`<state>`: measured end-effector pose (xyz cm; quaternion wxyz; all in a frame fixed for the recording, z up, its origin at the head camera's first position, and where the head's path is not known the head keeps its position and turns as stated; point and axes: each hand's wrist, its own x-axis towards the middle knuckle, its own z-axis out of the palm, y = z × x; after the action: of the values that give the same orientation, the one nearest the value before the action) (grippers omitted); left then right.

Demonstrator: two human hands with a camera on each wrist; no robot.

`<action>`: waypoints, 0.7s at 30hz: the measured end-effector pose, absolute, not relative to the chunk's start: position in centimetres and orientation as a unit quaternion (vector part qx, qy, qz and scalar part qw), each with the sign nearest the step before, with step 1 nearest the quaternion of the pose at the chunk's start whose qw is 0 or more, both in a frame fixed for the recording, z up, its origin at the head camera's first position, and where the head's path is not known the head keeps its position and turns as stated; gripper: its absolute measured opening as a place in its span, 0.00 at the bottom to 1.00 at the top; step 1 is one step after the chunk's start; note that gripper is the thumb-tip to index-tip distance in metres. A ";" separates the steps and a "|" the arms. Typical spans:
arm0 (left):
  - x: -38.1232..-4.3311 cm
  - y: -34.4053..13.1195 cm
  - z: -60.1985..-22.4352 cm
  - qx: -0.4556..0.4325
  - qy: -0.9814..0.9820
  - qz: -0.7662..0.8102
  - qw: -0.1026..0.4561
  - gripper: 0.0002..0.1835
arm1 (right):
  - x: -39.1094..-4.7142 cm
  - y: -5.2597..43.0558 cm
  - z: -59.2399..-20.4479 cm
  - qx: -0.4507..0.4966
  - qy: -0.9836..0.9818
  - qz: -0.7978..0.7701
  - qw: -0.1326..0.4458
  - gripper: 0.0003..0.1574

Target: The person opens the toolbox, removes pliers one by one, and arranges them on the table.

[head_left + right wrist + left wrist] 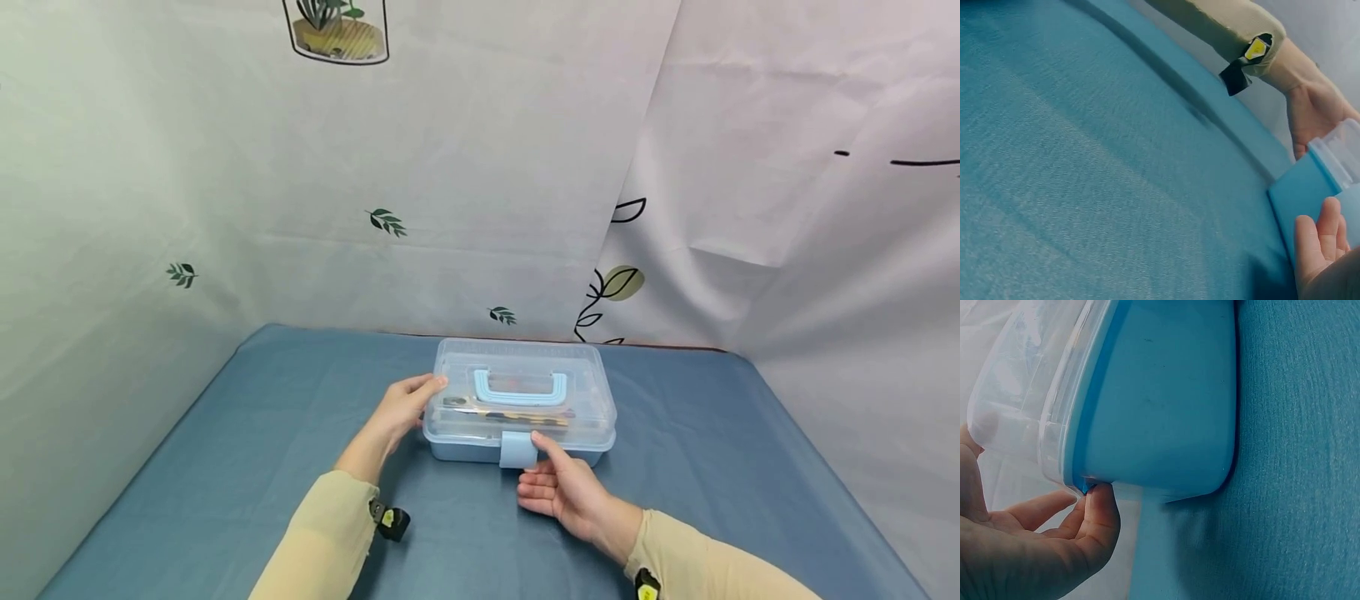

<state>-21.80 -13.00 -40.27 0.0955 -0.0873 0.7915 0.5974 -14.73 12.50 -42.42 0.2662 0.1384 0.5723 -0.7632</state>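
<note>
A storage box (465, 457) with a light blue base and clear lid (459, 358) stands on the blue cloth, its lid down. Its blue carry handle (521, 399) lies flat on top. My left hand (401, 408) grips the box's left end, thumb on the lid; in the left wrist view its fingertips (1100, 497) hook under the rim. At the front, my right hand (576, 496) holds the right edge of the light blue latch (516, 450) between thumb and index finger. The other fingers extend below it.
Long, thin items (525, 417) show through the lid, too blurred to name. Blue cloth (262, 433) covers the table. A pale printed curtain (450, 167) hangs behind it and along both sides.
</note>
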 end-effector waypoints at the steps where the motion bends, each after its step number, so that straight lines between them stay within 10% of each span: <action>1: -21.8 -13.0 -40.3 -0.088 0.792 0.596 0.095 0.40 | -14.7 12.5 -42.3 0.136 0.573 -0.762 0.269 0.35; 21: -21.8 -13.0 -40.4 -0.083 0.793 0.596 0.092 0.41 | -14.4 13.6 -41.5 0.061 0.602 -0.748 0.272 0.31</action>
<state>-21.78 -13.02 -40.39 0.0918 -0.0833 0.7935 0.5958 -14.43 13.56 -41.48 0.2724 0.0608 0.6021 -0.7481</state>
